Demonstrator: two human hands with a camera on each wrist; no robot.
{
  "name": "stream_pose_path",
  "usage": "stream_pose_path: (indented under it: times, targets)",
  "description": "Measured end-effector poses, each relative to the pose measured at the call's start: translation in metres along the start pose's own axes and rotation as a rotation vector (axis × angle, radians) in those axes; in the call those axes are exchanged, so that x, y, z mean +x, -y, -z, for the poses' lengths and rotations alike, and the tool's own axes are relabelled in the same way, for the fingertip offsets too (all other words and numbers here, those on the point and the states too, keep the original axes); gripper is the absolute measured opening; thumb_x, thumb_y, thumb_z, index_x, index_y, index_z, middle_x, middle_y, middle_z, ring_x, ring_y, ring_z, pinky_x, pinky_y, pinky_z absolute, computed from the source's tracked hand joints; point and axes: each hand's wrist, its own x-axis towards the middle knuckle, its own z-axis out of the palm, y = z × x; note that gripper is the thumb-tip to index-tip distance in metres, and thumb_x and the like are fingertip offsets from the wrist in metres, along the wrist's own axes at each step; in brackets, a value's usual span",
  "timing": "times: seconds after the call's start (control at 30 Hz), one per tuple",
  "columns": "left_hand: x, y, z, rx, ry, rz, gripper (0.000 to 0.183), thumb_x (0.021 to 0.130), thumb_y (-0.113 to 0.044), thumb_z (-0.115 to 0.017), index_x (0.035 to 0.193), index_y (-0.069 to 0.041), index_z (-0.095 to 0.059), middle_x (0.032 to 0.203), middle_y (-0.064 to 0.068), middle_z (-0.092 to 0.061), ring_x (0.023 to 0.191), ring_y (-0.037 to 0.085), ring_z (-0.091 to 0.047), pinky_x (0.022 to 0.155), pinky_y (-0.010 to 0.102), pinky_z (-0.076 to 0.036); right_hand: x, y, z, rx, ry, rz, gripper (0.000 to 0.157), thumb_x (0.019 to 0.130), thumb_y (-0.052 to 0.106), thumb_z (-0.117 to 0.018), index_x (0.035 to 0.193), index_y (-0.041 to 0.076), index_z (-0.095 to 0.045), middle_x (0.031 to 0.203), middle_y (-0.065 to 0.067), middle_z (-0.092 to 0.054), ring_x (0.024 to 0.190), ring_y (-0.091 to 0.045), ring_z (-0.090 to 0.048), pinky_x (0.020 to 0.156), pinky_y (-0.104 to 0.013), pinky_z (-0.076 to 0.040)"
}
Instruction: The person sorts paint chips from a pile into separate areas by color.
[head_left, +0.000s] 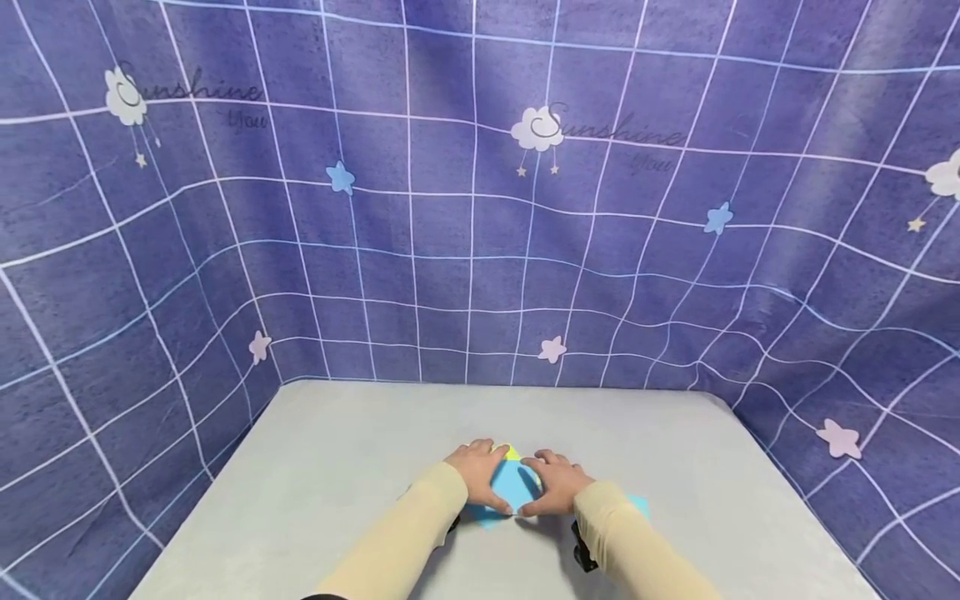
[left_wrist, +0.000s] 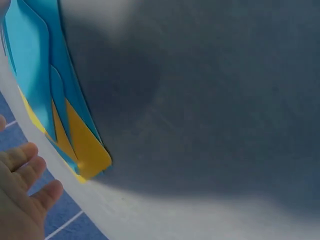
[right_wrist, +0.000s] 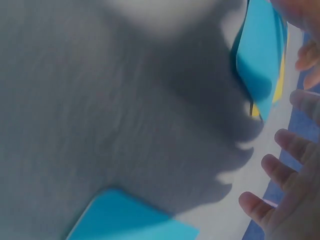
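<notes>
Several flat blue and yellow sheets lie in an overlapping pile on a table, between my two hands. On top is a blue sheet (head_left: 514, 485), with its near edge at my thumbs. My left hand (head_left: 480, 475) is at the pile's left side, thumb tip at the near edge and fingers loosely spread. The right hand (head_left: 555, 483) mirrors it on the other side, its other fingers spread apart. A yellow sheet (left_wrist: 86, 145) shows from under the blue ones. Blue and yellow edges fan out in both wrist views. My palms hide part of the pile.
A separate blue sheet (right_wrist: 131, 220) lies on the table beside my right wrist. The pale grey table (head_left: 360, 425) ends at a purple-blue curtain (head_left: 442, 275) with a grid and stars, standing behind and at both sides. Dark wrist devices (head_left: 583, 550) sit under my sleeves.
</notes>
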Motion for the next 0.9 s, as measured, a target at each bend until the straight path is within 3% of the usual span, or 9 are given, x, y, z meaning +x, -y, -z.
stream_pose_path:
  times: [0.2, 0.53, 0.9]
  targets:
    - [-0.002, 0.001, 0.0, 0.0, -0.002, -0.024, 0.109, 0.063, -0.08, -0.067, 0.147, -0.015, -0.04, 0.138, 0.014, -0.047, 0.128, 0.027, -0.044, 0.101, 0.043, -0.041, 0.008, 0.005, -0.005, 0.0, 0.014, -0.01, 0.092, 0.067, 0.057, -0.077, 0.141, 0.011, -0.048, 0.137, -0.021, -0.044, 0.12, -0.041, -0.046, 0.093, -0.062, -0.04]
    - [-0.005, 0.004, 0.0, -0.003, 0.059, -0.018, 0.105, 0.065, -0.076, -0.069, 0.148, -0.019, -0.039, 0.146, 0.01, -0.042, 0.133, 0.024, -0.04, 0.103, 0.04, -0.039, 0.015, 0.012, -0.012, -0.005, 0.058, -0.059, 0.095, 0.067, 0.057, -0.08, 0.143, 0.012, -0.046, 0.141, -0.024, -0.04, 0.124, -0.044, -0.043, 0.093, -0.059, -0.042]
    - [-0.009, 0.02, -0.01, -0.029, 0.01, -0.068, 0.098, 0.068, -0.076, -0.066, 0.144, -0.019, -0.043, 0.145, 0.009, -0.042, 0.131, 0.024, -0.042, 0.102, 0.042, -0.04, 0.024, 0.017, -0.011, -0.042, 0.032, -0.01, 0.088, 0.067, 0.051, -0.084, 0.139, 0.015, -0.049, 0.13, -0.018, -0.05, 0.111, -0.035, -0.053, 0.087, -0.049, -0.048]
